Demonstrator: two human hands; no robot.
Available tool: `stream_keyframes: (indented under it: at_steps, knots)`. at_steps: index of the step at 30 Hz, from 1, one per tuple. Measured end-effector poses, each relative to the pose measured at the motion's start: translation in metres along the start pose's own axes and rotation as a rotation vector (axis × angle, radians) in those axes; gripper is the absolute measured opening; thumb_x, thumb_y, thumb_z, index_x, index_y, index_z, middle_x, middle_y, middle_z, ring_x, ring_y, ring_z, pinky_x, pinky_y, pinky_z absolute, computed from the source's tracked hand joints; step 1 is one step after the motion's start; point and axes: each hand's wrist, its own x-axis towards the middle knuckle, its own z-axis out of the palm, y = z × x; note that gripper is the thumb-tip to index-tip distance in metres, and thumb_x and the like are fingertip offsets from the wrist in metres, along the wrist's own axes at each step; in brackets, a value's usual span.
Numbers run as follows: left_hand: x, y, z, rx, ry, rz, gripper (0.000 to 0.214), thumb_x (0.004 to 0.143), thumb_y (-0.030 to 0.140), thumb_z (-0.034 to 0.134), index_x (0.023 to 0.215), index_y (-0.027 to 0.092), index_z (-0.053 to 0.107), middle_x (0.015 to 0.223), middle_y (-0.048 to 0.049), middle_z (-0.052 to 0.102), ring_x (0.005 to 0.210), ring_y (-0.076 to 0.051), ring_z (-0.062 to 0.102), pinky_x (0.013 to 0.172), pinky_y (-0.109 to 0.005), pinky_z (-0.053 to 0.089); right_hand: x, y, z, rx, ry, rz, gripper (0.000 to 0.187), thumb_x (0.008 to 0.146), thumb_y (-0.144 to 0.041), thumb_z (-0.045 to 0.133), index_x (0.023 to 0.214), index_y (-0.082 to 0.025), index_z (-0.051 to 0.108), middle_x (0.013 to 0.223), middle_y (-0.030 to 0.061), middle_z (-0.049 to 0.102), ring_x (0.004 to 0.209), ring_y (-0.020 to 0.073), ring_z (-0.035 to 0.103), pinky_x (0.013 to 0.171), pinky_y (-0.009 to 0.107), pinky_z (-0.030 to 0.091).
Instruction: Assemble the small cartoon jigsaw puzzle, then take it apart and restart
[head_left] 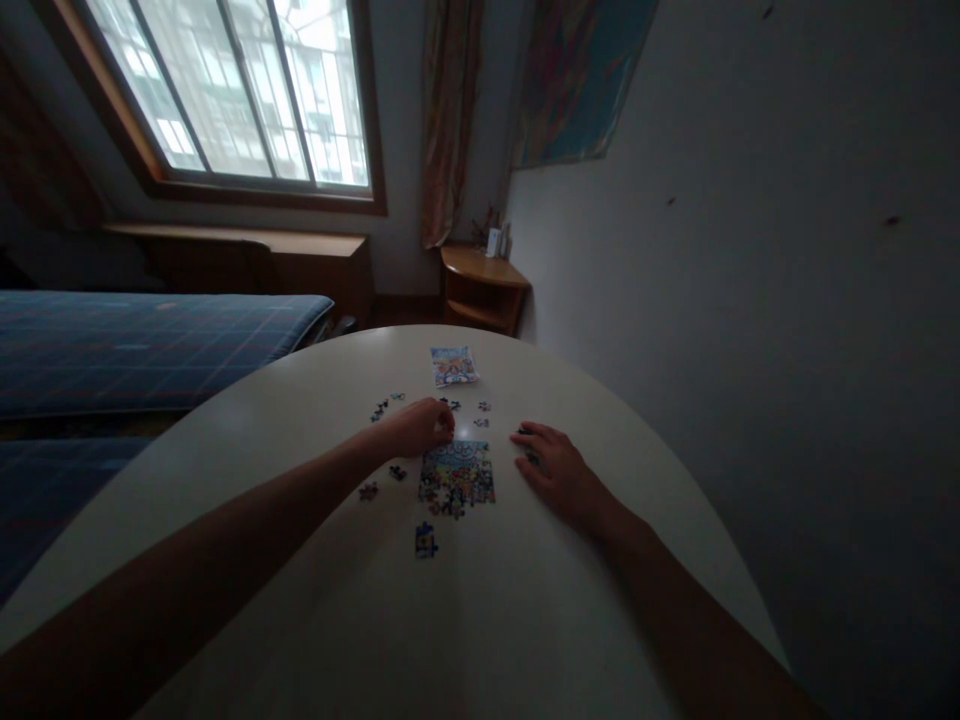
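Observation:
A partly assembled colourful jigsaw puzzle (pixel 457 478) lies on a round white table (pixel 315 560). My left hand (pixel 420 427) is curled at the puzzle's upper left corner, fingers pinched together on something I cannot make out. To the puzzle's right, my right hand (pixel 551 465) rests palm down on the table, fingers stretched over a dark puzzle piece. Loose pieces (pixel 384 408) lie scattered behind and left of my left hand. A small joined cluster (pixel 425 540) sits in front of the puzzle. Farther back lies a printed picture card (pixel 453 365).
A bed with a blue checked cover (pixel 142 345) stands left of the table. A wooden corner shelf (pixel 480 285) with small items is behind it, under a curtain. A grey wall (pixel 750 250) runs close along the right. A large window (pixel 240 90) is at the back.

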Motion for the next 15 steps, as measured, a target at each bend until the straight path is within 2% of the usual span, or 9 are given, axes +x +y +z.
stream_keyframes:
  at_steps: [7,15]
  knots:
    - [-0.005,0.003,0.002,-0.034,0.028,0.015,0.013,0.079,0.02,0.062,0.091,0.017,0.067,0.084,-0.0044,0.067,0.078,-0.019,0.063,0.077,-0.029,0.049,0.001,-0.001,-0.001,0.004,-0.014,-0.002,0.037,0.091,-0.032,0.051,0.122,-0.017,0.064,0.136,0.0141,0.056,0.128,0.0275,0.048,0.11,0.051,0.037]
    - [-0.014,0.009,0.0,-0.055,0.11,0.103,0.009,0.081,0.02,0.063,0.089,0.019,0.065,0.092,-0.0045,0.066,0.086,-0.019,0.061,0.081,-0.031,0.047,0.001,0.0,0.0,-0.001,-0.002,-0.013,0.036,0.091,-0.032,0.051,0.122,-0.018,0.064,0.136,0.0143,0.056,0.127,0.0275,0.049,0.108,0.051,0.037]
